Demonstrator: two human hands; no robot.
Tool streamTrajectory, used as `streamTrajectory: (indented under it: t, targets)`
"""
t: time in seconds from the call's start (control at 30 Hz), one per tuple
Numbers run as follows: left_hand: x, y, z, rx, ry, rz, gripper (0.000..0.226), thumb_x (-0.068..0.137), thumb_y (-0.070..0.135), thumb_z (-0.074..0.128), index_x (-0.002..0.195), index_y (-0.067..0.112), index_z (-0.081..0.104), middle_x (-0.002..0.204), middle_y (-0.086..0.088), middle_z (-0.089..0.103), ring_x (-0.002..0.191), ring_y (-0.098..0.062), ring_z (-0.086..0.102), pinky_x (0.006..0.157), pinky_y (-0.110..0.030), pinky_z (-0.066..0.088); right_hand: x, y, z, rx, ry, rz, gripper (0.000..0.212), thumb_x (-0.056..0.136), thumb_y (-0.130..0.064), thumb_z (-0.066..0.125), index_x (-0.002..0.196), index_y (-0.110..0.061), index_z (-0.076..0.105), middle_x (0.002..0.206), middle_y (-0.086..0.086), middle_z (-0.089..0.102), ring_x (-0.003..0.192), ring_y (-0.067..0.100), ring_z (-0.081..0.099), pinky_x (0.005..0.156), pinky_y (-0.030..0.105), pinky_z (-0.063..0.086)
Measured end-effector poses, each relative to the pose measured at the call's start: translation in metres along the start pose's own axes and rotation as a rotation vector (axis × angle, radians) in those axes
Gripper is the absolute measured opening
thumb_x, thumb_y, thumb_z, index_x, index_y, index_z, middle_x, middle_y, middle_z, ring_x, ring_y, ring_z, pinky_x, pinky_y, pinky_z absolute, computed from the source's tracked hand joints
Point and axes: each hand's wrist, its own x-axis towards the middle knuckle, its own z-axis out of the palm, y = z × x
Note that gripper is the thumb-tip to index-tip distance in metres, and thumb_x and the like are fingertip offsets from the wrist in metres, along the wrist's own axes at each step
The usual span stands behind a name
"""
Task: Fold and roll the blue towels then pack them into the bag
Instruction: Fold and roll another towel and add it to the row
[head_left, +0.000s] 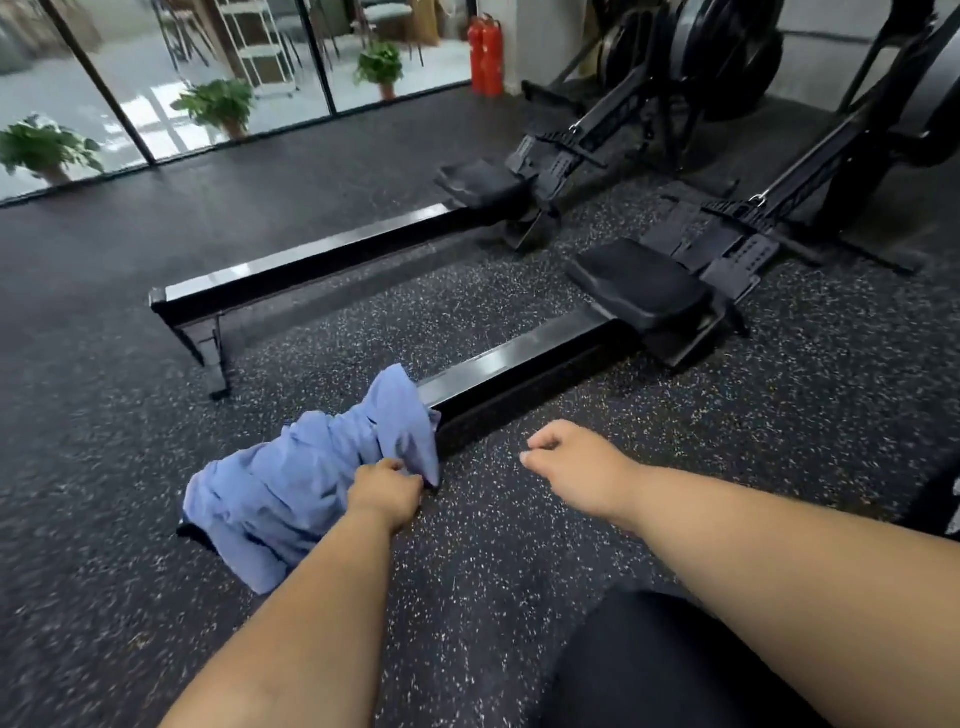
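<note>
A person crouches or sits low on a dark speckled gym floor (493, 545), both bare forearms stretched forward. The left hand (385, 492) grips a crumpled blue towel (291, 478), fingers curled into the cloth near its right edge. The towel lies in a loose heap that spreads away to the left of that hand, one end draped up over the near end of a black rowing machine rail (519, 369) just beyond the knuckles. The right hand (569, 457) hovers well apart to the right, holding nothing, its fingers loosely curled and relaxed, thumb pointing back toward the left hand. Judging from the bunched cloth, the task is at its very start: the towel is being gathered up and is neither folded nor rolled. The next move probably calls for pulling it clear of the rail, bringing the right hand in to take a second corner, and spreading the cloth flat on the floor. Only one towel can be made out, and no bag is in view. A second rowing machine (322, 270) stands farther ahead of both hands, with potted plants (218, 106) behind glass beyond.
</note>
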Motion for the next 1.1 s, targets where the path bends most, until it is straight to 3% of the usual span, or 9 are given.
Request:
streamTrajectory:
  t: [0.17, 0.3, 0.4, 0.47, 0.57, 0.67, 0.83, 0.97, 1.1]
  targets:
    - [0.085, 0.004, 0.025, -0.001, -0.064, -0.122, 0.060, 0.095, 0.042, 0.048, 0.153, 0.032, 0.044, 0.160, -0.007, 0.040, 0.147, -0.032, 0.033, 0.116, -0.042, 0.031, 0.076, 0.015, -0.003, 0.046, -0.029, 0.045, 0.020, 0.101, -0.038, 0.062, 0.118, -0.029, 0.059, 0.090, -0.002, 0.069, 0.077, 0.015, 0.061, 0.067, 0.031, 0.048]
    - [0.149, 0.004, 0.044, 0.202, -0.090, -0.159, 0.068, 0.093, 0.046, 0.049, 0.158, 0.043, 0.033, 0.174, -0.004, 0.005, 0.159, -0.031, -0.002, 0.127, -0.049, 0.013, 0.117, 0.030, -0.002, 0.063, -0.061, 0.067, 0.022, 0.101, -0.038, 0.062, 0.121, -0.030, 0.058, 0.090, 0.003, 0.070, 0.082, 0.020, 0.069, 0.063, 0.029, 0.047]
    - [0.179, 0.008, 0.056, 0.218, -0.098, -0.185, 0.067, 0.094, 0.047, 0.054, 0.157, 0.043, 0.035, 0.173, 0.000, -0.011, 0.158, -0.038, -0.009, 0.126, -0.054, 0.006, 0.140, 0.046, -0.002, 0.063, -0.054, 0.083, 0.023, 0.100, -0.040, 0.063, 0.121, -0.032, 0.059, 0.084, 0.001, 0.070, 0.074, 0.016, 0.067, 0.059, 0.027, 0.046]
    - [0.194, 0.009, 0.062, 0.247, -0.104, -0.192, 0.072, 0.091, 0.042, 0.060, 0.159, 0.035, 0.036, 0.174, 0.000, -0.009, 0.157, -0.040, -0.004, 0.126, -0.055, 0.008, 0.153, 0.059, -0.003, 0.040, -0.064, 0.094, 0.023, 0.099, -0.040, 0.063, 0.120, -0.035, 0.058, 0.068, -0.006, 0.064, 0.056, 0.009, 0.056, 0.054, 0.025, 0.042]
    - [0.202, 0.005, 0.066, 0.290, -0.039, -0.195, 0.094, 0.073, 0.030, 0.078, 0.157, 0.020, 0.037, 0.170, 0.000, 0.014, 0.151, -0.037, 0.019, 0.120, -0.048, 0.026, 0.164, 0.071, -0.004, 0.039, -0.078, 0.109, 0.023, 0.099, -0.037, 0.062, 0.121, -0.034, 0.057, 0.054, -0.008, 0.056, 0.042, 0.005, 0.045, 0.045, 0.023, 0.037]
    - [0.195, 0.002, 0.069, 0.210, 0.077, -0.168, 0.075, 0.086, 0.032, 0.064, 0.156, 0.016, 0.039, 0.166, 0.001, 0.028, 0.146, -0.034, 0.030, 0.115, -0.046, 0.032, 0.165, 0.072, 0.000, 0.056, -0.078, 0.112, 0.023, 0.099, -0.037, 0.063, 0.121, -0.033, 0.058, 0.055, -0.009, 0.056, 0.045, 0.009, 0.046, 0.048, 0.024, 0.039]
    - [0.163, 0.010, 0.062, -0.117, 0.275, -0.157, 0.065, 0.091, 0.032, 0.055, 0.154, 0.020, 0.046, 0.165, 0.002, 0.033, 0.145, -0.030, 0.036, 0.118, -0.044, 0.032, 0.153, 0.063, 0.012, 0.073, -0.080, 0.103, 0.023, 0.098, -0.035, 0.062, 0.121, -0.033, 0.058, 0.056, -0.010, 0.057, 0.048, 0.013, 0.046, 0.049, 0.025, 0.040]
    - [0.119, 0.027, 0.046, -0.279, 0.368, 0.001, 0.069, 0.089, 0.023, 0.059, 0.156, 0.017, 0.045, 0.165, 0.001, 0.034, 0.149, -0.027, 0.033, 0.125, -0.044, 0.025, 0.131, 0.046, 0.022, 0.064, -0.074, 0.057, 0.029, 0.099, -0.033, 0.062, 0.127, -0.031, 0.055, 0.063, -0.007, 0.059, 0.046, 0.010, 0.047, 0.048, 0.025, 0.040]
    - [0.054, 0.047, 0.011, -0.536, 0.392, 0.162, 0.074, 0.084, 0.024, 0.052, 0.156, 0.012, 0.043, 0.164, 0.004, 0.032, 0.151, -0.016, 0.030, 0.127, -0.037, 0.021, 0.104, 0.029, 0.025, 0.100, -0.044, 0.012, 0.050, 0.099, -0.026, 0.060, 0.145, -0.032, 0.041, 0.060, -0.006, 0.055, 0.045, 0.010, 0.046, 0.047, 0.026, 0.038]
